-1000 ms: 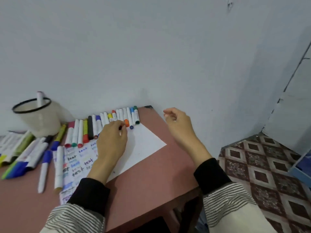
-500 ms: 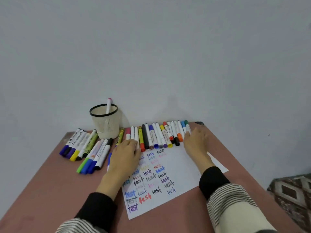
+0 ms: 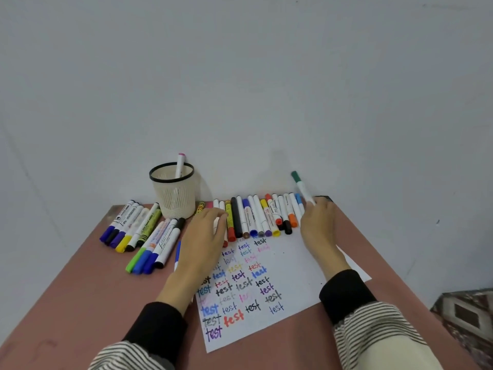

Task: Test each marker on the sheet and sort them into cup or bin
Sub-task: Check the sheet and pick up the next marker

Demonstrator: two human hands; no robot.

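Note:
My right hand (image 3: 318, 227) grips a white marker with a green cap (image 3: 301, 186), lifted off the right end of the marker row (image 3: 256, 217) with its cap pointing up. My left hand (image 3: 204, 236) rests flat on the left part of the white sheet (image 3: 290, 260), its fingers over the row's left markers. The sheet carries many coloured "test" words. A cream mesh cup (image 3: 173, 192) with a black rim stands at the back and holds one pink-capped marker (image 3: 180, 162).
A second pile of thicker markers (image 3: 138, 233) lies left of the sheet on the reddish-brown table (image 3: 80, 303). A grey wall stands right behind the table. Patterned floor tiles (image 3: 466, 313) show at the lower right past the table's edge.
The view swung left from the table's right corner to centre on the sheet. My right hand came down to the row's right end and lifted the green-capped marker. My left hand stayed on the sheet.

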